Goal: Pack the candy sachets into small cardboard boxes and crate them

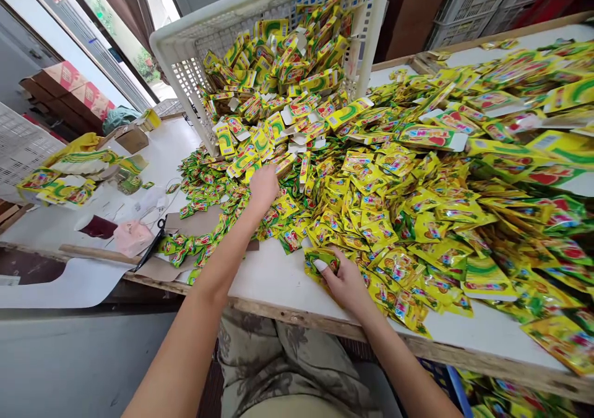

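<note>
two hands among many yellow packets, one white crate

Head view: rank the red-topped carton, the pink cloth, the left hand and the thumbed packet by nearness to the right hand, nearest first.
From the right hand:
1. Packet: under its thumb, in its grip.
2. Left hand: ahead and left, in the pile.
3. Pink cloth: left.
4. Red-topped carton: far left, back.

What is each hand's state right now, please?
Left hand: at the yellow boxes, fingertips hidden; grip cannot be told.
Right hand: closed on a yellow-green packet.
</note>
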`<state>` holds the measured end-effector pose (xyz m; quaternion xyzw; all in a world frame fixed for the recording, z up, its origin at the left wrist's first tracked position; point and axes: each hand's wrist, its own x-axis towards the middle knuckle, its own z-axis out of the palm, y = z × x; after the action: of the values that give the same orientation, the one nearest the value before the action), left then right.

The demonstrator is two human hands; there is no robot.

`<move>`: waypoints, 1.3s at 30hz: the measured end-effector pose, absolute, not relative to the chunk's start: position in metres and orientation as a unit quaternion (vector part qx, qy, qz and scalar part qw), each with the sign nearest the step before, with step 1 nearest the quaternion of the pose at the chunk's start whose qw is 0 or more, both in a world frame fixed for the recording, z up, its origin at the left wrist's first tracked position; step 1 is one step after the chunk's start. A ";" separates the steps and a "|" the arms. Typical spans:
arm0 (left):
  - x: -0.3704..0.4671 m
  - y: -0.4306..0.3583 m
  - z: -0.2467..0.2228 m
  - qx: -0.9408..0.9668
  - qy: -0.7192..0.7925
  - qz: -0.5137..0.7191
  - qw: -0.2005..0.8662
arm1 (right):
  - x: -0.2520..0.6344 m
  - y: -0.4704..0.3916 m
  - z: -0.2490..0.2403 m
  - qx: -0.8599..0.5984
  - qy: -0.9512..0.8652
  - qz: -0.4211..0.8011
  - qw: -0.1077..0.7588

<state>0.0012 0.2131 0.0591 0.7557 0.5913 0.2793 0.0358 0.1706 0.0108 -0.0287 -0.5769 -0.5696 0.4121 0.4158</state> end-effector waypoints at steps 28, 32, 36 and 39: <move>0.003 0.002 -0.021 0.474 0.430 0.397 0.658 | 0.162 -0.003 -0.019 -0.545 -0.628 0.324 0.451; 0.003 0.003 -0.023 0.510 0.435 0.369 0.644 | 0.170 0.012 -0.008 -0.564 -0.635 0.274 0.452; 0.003 0.001 -0.023 0.497 0.433 0.353 0.664 | 0.178 0.029 -0.001 -0.574 -0.723 0.191 0.335; 0.002 0.000 -0.024 0.460 0.431 0.358 0.689 | 0.186 0.038 0.006 -0.534 -0.801 0.180 0.203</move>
<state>0.0024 0.0000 -0.0239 0.4601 0.4314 0.3577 0.6887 0.1857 0.0381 0.0055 -0.5344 -0.8006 0.1798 0.2029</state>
